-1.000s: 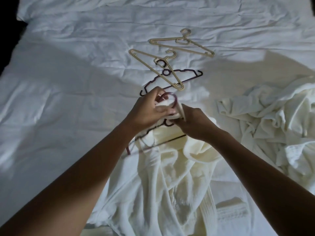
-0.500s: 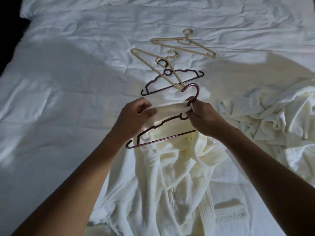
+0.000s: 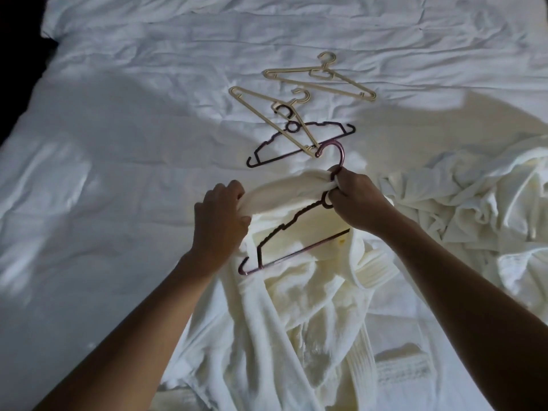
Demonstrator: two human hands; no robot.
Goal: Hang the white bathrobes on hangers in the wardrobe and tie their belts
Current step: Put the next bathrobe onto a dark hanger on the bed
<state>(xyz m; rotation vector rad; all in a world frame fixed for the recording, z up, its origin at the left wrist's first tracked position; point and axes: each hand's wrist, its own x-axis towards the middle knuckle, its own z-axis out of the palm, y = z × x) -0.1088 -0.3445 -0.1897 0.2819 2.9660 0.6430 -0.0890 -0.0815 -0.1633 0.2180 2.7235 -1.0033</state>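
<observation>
Looking down from your head, a far cream hanger [image 3: 320, 81] is lying on the bed [image 3: 118, 173], a near cream hanger [image 3: 272, 120] is crossing a dark hanger [image 3: 275, 158] just beyond your hands, and a second bathrobe [image 3: 474, 209] is lying crumpled at your right. Your left grip [image 3: 221, 221] is clamping the collar of the bathrobe [image 3: 281, 336]. Your right grip [image 3: 360, 200] is pinching that collar against the neck of the maroon hanger [image 3: 296, 253], which is sitting tilted between both grips.

Four hangers: beyond the maroon hanger [image 3: 296, 252] lie the dark hanger [image 3: 329, 124], the near beige hanger [image 3: 271, 121] and the far beige hanger [image 3: 321, 73]. Two bathrobes: the spread bathrobe [image 3: 267, 336] under the maroon hanger, the heaped bathrobe [image 3: 474, 209] right of it. Two hands at it, the left hand [image 3: 219, 221] and the right hand [image 3: 358, 200]. One bed [image 3: 118, 143]
</observation>
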